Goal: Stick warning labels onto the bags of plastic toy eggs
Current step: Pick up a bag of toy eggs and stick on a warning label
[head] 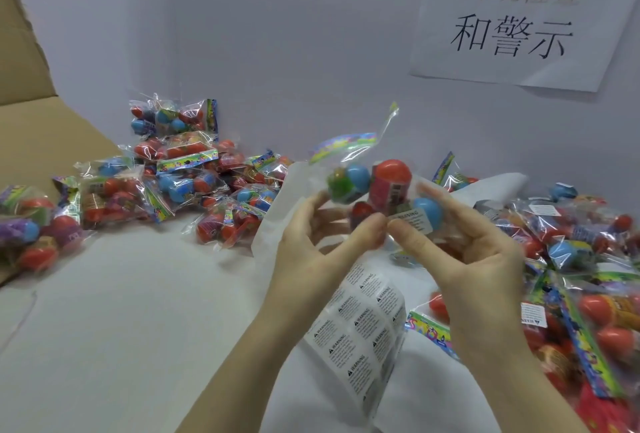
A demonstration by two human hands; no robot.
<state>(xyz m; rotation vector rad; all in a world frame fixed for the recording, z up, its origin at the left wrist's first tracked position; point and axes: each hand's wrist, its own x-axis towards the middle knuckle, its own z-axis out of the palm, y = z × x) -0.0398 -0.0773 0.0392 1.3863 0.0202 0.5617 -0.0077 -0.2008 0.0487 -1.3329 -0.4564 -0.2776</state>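
I hold a clear bag of plastic toy eggs [372,183] up above the white table [131,311], between both hands. My left hand [311,242] cups it from the left, its fingers curled behind the bag and its thumb pressing on the front. My right hand [474,242] supports the right side, with the fingers stretched along the back of the bag and the thumb pushing down on a white warning label [414,221] that sits on the front, just below a blue egg [429,212]. The two thumb tips nearly meet at the label's left edge. A red egg [393,172] sits at the top of the bag, and its colourful header strip [346,145] sticks up to the left.

Below my hands a sheet of warning labels [363,328] lies curled on the table. To the left, a heap of unlabelled egg bags [180,169] spreads beside a cardboard box [31,113]. To the right lies another pile of egg bags [581,280], some showing white labels. A paper sign with Chinese characters [512,27] hangs on the wall.
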